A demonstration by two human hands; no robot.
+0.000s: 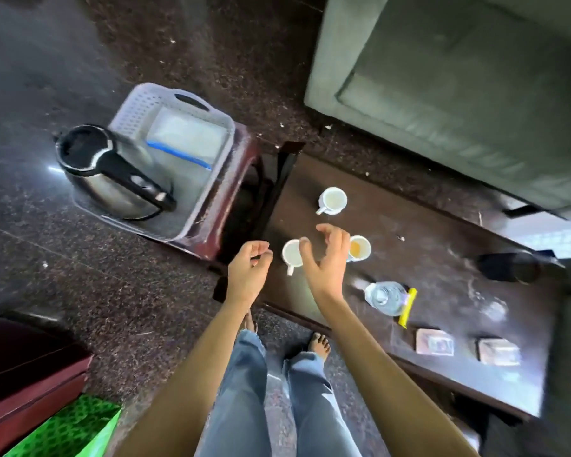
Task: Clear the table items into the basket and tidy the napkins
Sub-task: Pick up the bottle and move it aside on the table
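Observation:
A pale plastic basket (165,103) sits on a dark red stool at the left, holding a steel kettle (112,173) and a white box with a blue edge (187,140). Three white cups stand on the dark table (442,232): one at the far end (333,200), one near the edge (291,253), one with orange liquid (360,248). My right hand (327,258) hovers open between the two near cups, fingers spread. My left hand (249,270) hangs loosely curled by the table's left edge, holding nothing.
Further right on the table are a clear water bottle (384,296) over a yellow strip (408,306), a black cup-like object (508,267), and two coasters or packets (434,342) (498,351). A grey sofa (459,94) stands behind. A green bag (73,430) lies bottom left.

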